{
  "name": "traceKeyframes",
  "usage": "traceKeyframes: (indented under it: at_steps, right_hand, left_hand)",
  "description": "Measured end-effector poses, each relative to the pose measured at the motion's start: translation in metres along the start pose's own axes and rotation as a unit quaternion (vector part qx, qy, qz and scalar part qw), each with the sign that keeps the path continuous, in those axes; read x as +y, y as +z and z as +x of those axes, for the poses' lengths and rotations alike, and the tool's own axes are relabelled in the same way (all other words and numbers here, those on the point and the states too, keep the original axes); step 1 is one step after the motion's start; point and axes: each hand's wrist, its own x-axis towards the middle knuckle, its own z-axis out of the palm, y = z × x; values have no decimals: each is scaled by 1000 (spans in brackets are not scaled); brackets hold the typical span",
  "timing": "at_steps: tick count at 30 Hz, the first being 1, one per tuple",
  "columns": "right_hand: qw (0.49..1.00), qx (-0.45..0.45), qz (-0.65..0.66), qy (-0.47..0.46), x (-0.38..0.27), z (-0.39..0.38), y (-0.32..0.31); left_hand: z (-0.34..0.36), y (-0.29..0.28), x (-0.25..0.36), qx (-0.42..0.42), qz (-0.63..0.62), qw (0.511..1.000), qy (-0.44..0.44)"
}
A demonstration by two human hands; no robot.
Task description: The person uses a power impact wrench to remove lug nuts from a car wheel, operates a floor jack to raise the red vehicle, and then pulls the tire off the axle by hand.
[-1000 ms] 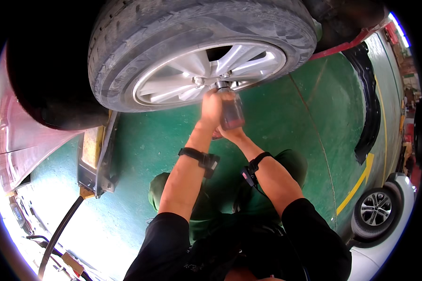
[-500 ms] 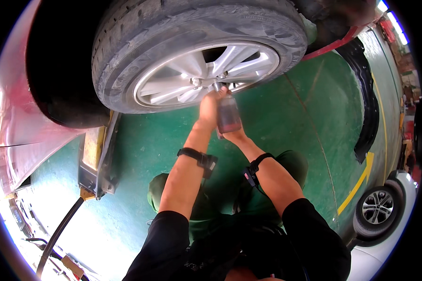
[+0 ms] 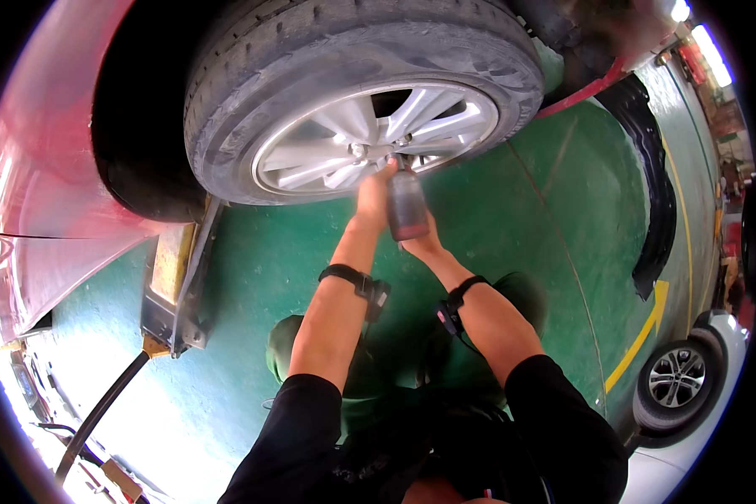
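A car wheel with a silver multi-spoke rim (image 3: 349,122) and a dark tyre (image 3: 357,63) is at the top of the head view. In front of its hub I hold a grey impact wrench (image 3: 408,206) with a reddish rear end. My left hand (image 3: 373,198) is closed along the wrench's left side, near its nose, the thumb towards the hub. Below the tool's rear my right hand (image 3: 423,242) grips it, its fingers mostly hidden behind the body. The nose points at the lug nuts (image 3: 359,152); whether it sits on one is hidden.
A yellow and grey floor jack (image 3: 172,269) stands left of the wheel, under the red car body (image 3: 50,185). To the right, a black curved liner (image 3: 651,193) lies on the green floor (image 3: 496,218). Further right is another car's wheel (image 3: 677,376).
The view has shifted slightly, so the wheel and red car body appear a little further right. Both hands keep their hold on the impact wrench, which stands a little more upright in the picture.
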Motion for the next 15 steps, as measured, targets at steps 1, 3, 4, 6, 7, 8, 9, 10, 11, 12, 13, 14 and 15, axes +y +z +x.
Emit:
traceKeyframes:
  at_steps: [1, 3, 4, 6, 7, 8, 9, 10, 11, 12, 13, 14, 15]
  right_hand:
    - [996, -20, -30, 86, -5, -4, -5]
    - [984, -66, 36, 160, -11, -6, -20]
    - [976, -80, 69, 193, -7, -6, -25]
    - [990, -61, 60, 112, 9, -8, -25]
    - [999, -29, 16, -18, 12, 0, -23]
    - [999, -28, 15, -21, 7, 4, -21]
    - [999, -30, 20, 7, 2, 7, -19]
    - [998, -31, 26, 39, -2, 7, -19]
    - [999, -15, -10, 32, -7, 7, -20]
    - [999, -14, -10, 32, -12, 4, -22]
    - [1000, -7, -16, 26, -26, 3, -24]
    - [1000, -3, -23, 21, -33, -1, -26]
    - [999, -10, -22, 23, -35, -1, -28]
  left_hand:
    - [-3, 5, 0, -13, -19, 1000, -15]
    - [-11, 10, -4, -37, -62, 997, -16]
    - [-11, 13, -5, -38, -62, 997, -21]
    - [-12, 19, -7, -77, -20, 997, -6]
    - [-6, 15, -9, -36, -65, 997, -8]
    - [-5, 6, -10, -17, -56, 998, -6]
    - [1, 1, -10, -14, -60, 998, -2]
    - [-1, 3, -8, -10, -64, 998, -1]
    - [-2, 5, -7, -10, -63, 998, -3]
    - [-3, 6, -5, -26, -30, 999, -5]
    - [-7, 6, 0, -39, 3, 999, -6]
    - [-8, 5, 1, -34, -1, 999, -6]
    - [-6, 6, 3, -42, 5, 999, -12]
